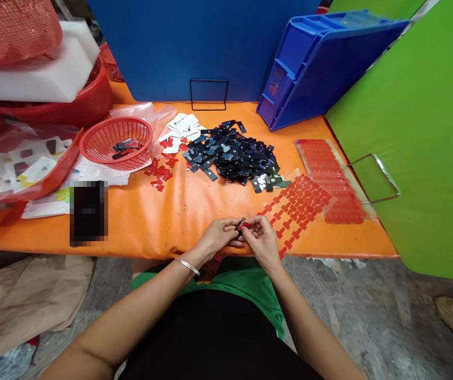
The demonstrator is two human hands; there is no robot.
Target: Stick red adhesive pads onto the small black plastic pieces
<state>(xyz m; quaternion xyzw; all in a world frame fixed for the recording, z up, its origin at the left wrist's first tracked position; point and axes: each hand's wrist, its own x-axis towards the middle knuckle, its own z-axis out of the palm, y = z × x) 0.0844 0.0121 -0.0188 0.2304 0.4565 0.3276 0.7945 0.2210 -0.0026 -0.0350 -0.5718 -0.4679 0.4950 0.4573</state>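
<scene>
At the front edge of the orange table [131, 221], my left hand [218, 235] pinches a small black piece [239, 230]. My right hand [262, 237] meets it from the right, its fingers closed on a small red piece [244, 225] that lies against the black one. Behind my hands is a pile of black pieces [238, 155]. A sheet of red T-shaped stickers [303, 203] lies beside my right hand. Loose red pieces [159, 171] are scattered left of the pile.
A red basket [87, 142] holding a few dark pieces stands at the left, near white cards [182, 125]. Another red sheet [329, 179] lies at the right. A blue crate [309, 68] leans at the back right, beside a green panel [428, 132].
</scene>
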